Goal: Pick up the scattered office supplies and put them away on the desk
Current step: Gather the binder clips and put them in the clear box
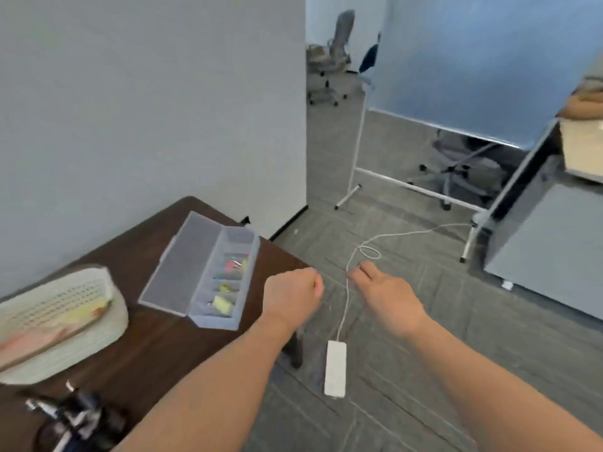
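A clear plastic organizer box (208, 272) lies open on the dark wooden desk (156, 347), its compartments holding coloured clips and small supplies. My left hand (292, 296) is curled into a fist over the desk's right corner; whether it holds anything is hidden. My right hand (381, 293) reaches out over the floor with fingers loosely apart, beside the white cable (347, 288). Small thin objects, perhaps paper clips, lie blurred on the carpet between my hands.
A white perforated basket (65, 321) with pencils or papers sits at the desk's left. Dark clips and gadgets (75, 415) lie at the desk's near edge. A white power strip (335, 368) rests on the grey carpet. A whiteboard stand (359, 141) and office chairs stand beyond.
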A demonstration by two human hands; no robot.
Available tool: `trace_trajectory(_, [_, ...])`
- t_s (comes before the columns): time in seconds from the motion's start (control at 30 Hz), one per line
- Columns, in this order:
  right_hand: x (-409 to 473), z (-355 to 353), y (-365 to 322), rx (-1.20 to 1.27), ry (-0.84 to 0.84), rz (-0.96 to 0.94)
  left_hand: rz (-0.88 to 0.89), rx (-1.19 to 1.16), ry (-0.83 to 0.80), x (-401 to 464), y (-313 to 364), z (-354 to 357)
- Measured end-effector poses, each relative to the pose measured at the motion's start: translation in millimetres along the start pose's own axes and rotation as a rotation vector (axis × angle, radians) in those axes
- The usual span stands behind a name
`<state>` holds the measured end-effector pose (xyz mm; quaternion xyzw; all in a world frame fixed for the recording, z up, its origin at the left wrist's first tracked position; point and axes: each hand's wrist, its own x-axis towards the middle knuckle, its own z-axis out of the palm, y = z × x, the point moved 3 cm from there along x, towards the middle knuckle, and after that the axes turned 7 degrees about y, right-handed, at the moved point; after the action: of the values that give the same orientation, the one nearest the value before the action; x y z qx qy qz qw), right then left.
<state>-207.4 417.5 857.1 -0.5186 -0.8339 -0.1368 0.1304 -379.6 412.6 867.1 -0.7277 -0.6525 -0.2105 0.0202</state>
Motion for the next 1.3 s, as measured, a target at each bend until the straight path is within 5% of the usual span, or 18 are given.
trace_trajectory(0.3, [182, -11, -172, 0.247, 0.087, -0.326, -0.567, 0.013, 0.049, 6, -183, -81])
trace_trajectory(0.73, [270, 123, -213, 0.501, -0.323, -0.712, -0.965, 0.064, -0.040, 29, -214, 6])
trace_trajectory(1.0, [285, 161, -214, 0.545, -0.359, -0.986, -0.968, 0.108, 0.049, 37, -212, 38])
trace_trajectory(1.3, [289, 176, -190, 0.561, -0.374, -1.022, -0.877, 0.019, 0.059, 28, -214, 50])
